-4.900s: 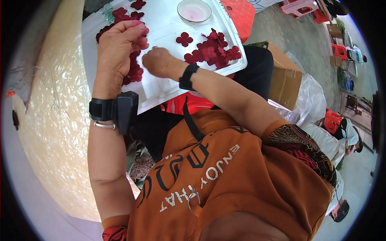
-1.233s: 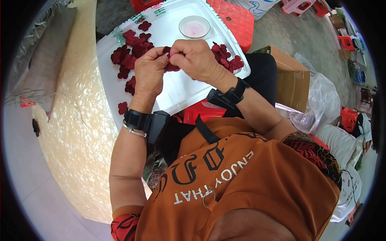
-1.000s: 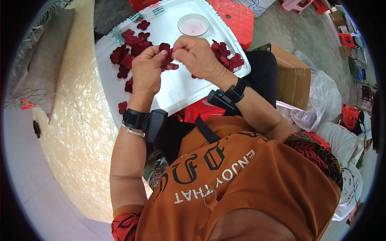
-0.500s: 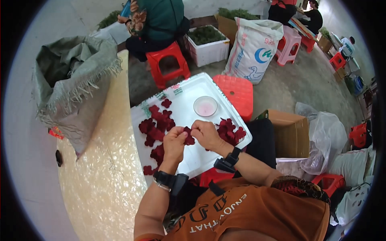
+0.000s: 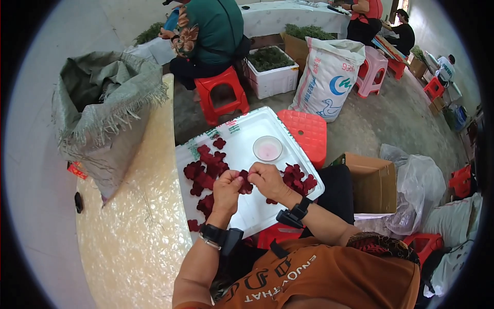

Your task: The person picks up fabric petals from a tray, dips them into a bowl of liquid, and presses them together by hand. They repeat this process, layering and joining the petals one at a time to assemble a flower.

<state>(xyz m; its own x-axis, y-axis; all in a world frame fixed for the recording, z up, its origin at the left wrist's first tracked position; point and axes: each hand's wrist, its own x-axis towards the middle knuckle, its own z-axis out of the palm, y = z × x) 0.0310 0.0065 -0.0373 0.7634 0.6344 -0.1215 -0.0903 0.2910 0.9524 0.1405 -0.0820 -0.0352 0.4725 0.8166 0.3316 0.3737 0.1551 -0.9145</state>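
A dark red flower-shaped fabric piece is pinched between my two hands above a white foam tray. My left hand grips its left side with thumb and fingers closed. On the other side, the closed fingertips of my right hand hold its upper right edge. Several loose dark red fabric flowers lie along the tray's left side, some overlapping. Another heap of red fabric flowers rests right of my right hand. Beyond my hands stands a round clear dish with something pale pink in it.
A grey-green woven sack stands open on a shiny cream tabletop to the left. Red stools, an open cardboard box and a white printed sack surround the tray. A person in green sits beyond it.
The whole view has shifted, so everything sits slightly lower in the picture. My hands still pinch the same fabric flower, with little change in grip.
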